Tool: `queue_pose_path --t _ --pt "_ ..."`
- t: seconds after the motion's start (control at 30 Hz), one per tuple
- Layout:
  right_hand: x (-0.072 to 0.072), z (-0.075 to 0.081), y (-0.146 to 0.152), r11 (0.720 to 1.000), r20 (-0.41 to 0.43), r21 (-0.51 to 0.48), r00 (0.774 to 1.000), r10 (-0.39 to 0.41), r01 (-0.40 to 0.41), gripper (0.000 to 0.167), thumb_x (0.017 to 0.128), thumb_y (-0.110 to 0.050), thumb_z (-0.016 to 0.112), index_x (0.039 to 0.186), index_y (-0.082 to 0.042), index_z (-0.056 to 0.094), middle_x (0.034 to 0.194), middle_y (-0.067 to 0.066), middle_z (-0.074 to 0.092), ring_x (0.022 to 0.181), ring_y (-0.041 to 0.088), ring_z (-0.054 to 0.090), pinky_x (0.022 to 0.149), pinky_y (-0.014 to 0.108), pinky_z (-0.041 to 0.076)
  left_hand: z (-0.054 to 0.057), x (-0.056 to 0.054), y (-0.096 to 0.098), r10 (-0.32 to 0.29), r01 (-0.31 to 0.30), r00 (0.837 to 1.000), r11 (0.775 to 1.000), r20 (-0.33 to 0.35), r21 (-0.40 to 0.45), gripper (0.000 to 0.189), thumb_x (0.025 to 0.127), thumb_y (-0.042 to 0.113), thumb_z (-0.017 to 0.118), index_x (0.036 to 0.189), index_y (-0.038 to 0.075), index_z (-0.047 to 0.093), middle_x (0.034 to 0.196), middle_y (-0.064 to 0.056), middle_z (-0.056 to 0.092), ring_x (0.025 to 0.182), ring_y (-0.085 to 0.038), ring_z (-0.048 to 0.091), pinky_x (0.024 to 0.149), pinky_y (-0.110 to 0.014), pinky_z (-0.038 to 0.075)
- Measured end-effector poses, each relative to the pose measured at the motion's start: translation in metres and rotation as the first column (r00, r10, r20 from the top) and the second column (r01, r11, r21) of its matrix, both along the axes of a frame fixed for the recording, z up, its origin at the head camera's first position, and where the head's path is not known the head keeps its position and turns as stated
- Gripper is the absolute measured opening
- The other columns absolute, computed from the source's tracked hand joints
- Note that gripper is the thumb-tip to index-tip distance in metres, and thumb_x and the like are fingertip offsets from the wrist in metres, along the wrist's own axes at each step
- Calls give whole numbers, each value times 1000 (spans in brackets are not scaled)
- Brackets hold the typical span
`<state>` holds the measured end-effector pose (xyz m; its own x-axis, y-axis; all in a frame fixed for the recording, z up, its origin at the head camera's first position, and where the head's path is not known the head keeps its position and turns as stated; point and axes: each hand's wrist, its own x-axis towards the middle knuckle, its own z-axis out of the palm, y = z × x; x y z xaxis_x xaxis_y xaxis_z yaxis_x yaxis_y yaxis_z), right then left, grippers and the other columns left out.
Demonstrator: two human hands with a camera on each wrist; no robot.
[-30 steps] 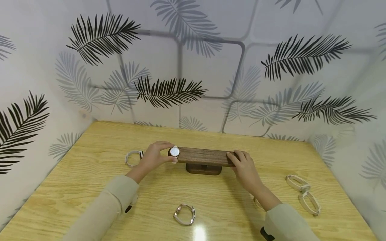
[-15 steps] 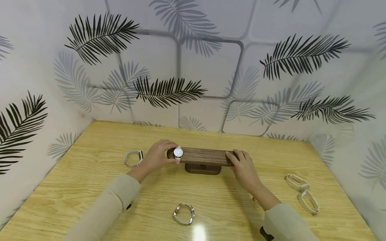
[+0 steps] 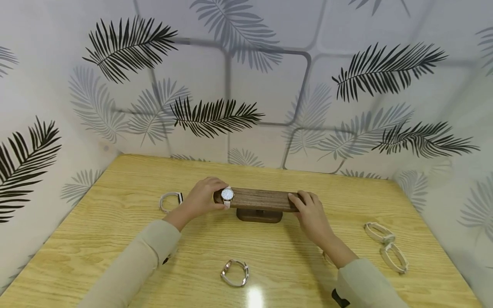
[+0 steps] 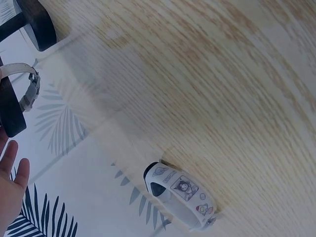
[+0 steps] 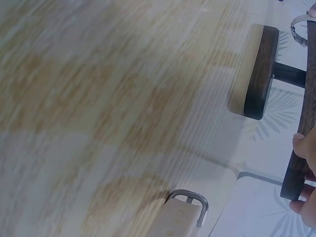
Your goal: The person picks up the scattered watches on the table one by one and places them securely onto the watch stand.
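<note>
A white-strapped wristwatch (image 3: pixel 227 194) with a pale round dial loops around the left end of a dark wooden watch stand's bar (image 3: pixel 262 199). My left hand (image 3: pixel 201 199) pinches this wristwatch between thumb and index finger, at the top and bottom of the bar. In the left wrist view the strap (image 4: pixel 30 89) hangs in a loop below the bar, with other fingers spread beyond the bar's end. My right hand (image 3: pixel 313 217) grips the bar's right end, thumb on one side and fingers on the other. The stand's base (image 3: pixel 259 216) rests on the table.
A white band with a black module (image 3: pixel 171 202) lies left of the stand. Nearer the front is a rose-toned watch (image 3: pixel 235 273). Two pale watches (image 3: pixel 394 259) touch each other at right. Another band (image 3: pixel 327 257) is partly hidden by my right forearm. A patterned wall backs the table.
My left hand has slid the wristwatch a little rightward onto the bar from its left tip. My right hand keeps its hold on the other end.
</note>
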<state>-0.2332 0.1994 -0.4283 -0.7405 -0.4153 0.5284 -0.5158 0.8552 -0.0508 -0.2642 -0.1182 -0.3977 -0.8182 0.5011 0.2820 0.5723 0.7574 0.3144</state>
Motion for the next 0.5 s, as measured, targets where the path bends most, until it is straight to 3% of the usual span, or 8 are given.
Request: queue_pose_path --t 0.37,0.5 --pt "0 1 -1 1000 6 0 1000 -1 1 48 74 -1 75 119 -4 60 117 24 53 103 41 51 85 54 48 0 1 2 -2 2 1000 1000 -20 4 59 73 27 79 122 1 60 120 -13 61 116 -30 53 99 -50 43" --pt "0 1 -1 1000 8 2 1000 0 0 48 74 0 75 119 -4 59 118 24 53 103 41 51 84 53 48 1 2 7 -37 37 999 999 -23 -2 58 74 27 79 122 1 59 120 -13 61 116 -30 53 99 -49 43"
